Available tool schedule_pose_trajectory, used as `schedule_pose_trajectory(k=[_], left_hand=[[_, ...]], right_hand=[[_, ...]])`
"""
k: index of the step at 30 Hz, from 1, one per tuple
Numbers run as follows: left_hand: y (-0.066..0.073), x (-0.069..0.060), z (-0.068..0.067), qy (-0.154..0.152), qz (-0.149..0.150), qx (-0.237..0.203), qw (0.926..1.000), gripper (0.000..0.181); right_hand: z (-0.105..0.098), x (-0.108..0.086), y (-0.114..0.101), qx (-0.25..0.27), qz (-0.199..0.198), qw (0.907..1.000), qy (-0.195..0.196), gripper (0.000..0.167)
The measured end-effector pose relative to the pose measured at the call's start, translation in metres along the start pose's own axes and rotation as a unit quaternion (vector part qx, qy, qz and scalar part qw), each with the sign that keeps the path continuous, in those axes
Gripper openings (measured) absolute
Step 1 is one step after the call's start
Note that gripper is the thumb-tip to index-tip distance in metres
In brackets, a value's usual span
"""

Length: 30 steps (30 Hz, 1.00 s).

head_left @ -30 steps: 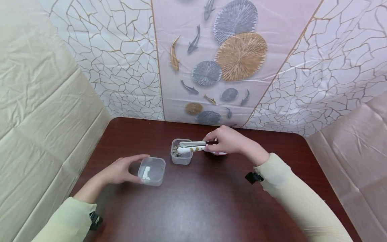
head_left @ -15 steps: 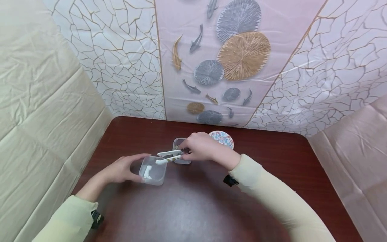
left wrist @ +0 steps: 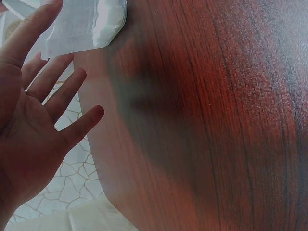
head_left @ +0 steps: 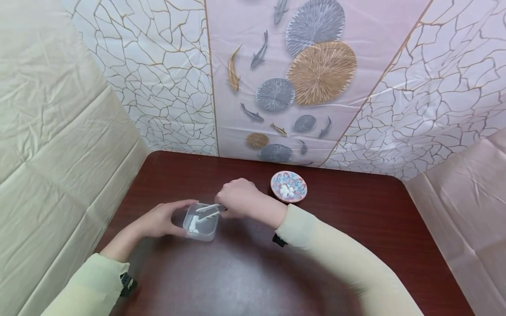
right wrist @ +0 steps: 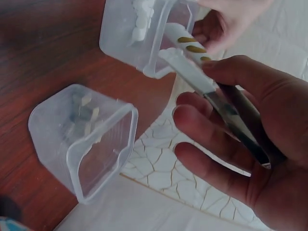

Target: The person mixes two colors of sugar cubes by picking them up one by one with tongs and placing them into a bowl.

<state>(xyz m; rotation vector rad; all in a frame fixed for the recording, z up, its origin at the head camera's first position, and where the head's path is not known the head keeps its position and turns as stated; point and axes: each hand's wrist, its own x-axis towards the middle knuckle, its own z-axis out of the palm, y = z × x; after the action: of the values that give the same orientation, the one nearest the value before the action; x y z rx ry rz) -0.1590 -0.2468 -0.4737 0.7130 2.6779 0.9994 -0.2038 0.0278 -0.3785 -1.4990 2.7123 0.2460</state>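
Observation:
My left hand [head_left: 160, 221] holds a clear plastic box [head_left: 206, 235] at its left side, thumb and forefinger on opposite sides. White pieces [head_left: 193, 223] lie in the box's left part. In the left wrist view, the other fingers are spread beside it. With my right hand [head_left: 236, 197] I grip a pair of tongs [right wrist: 190, 70] with white arms and gold marks. Their parted tips reach into the box, near the white pieces; nothing shows between them. In the right wrist view a second clear box [right wrist: 50, 125] holds small brownish pieces [right wrist: 87, 113]; my right hand mostly hides it in the head view.
A patterned plate [head_left: 301, 186] bearing several white balls [head_left: 285, 192] stands at the back right of the dark wooden table [head_left: 356, 219]. Fabric walls [head_left: 174, 87] enclose the table's back and sides.
My right hand has carried the tongs leftward from the second box to the box in my left hand, uncovering the plate. The left hand keeps its hold in nearly the same place.

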Motion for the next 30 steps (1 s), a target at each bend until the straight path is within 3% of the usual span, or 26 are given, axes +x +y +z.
schedule_pose_trajectory(k=[15,23,30], left_hand=[[0.000,-0.002,0.001,0.005,0.010,-0.007,0.9999,0.090],[0.000,-0.001,0.001,0.003,0.009,-0.003,1.0000,0.092],[0.001,0.000,0.000,-0.001,-0.001,-0.006,1.0000,0.093]], right_hand=[[0.008,0.026,-0.025,-0.101,-0.006,0.9948,-0.007,0.008],[0.014,0.033,-0.031,-0.113,0.005,0.9935,-0.015,0.010],[0.011,0.029,-0.030,-0.108,0.009,0.9937,-0.029,0.010]])
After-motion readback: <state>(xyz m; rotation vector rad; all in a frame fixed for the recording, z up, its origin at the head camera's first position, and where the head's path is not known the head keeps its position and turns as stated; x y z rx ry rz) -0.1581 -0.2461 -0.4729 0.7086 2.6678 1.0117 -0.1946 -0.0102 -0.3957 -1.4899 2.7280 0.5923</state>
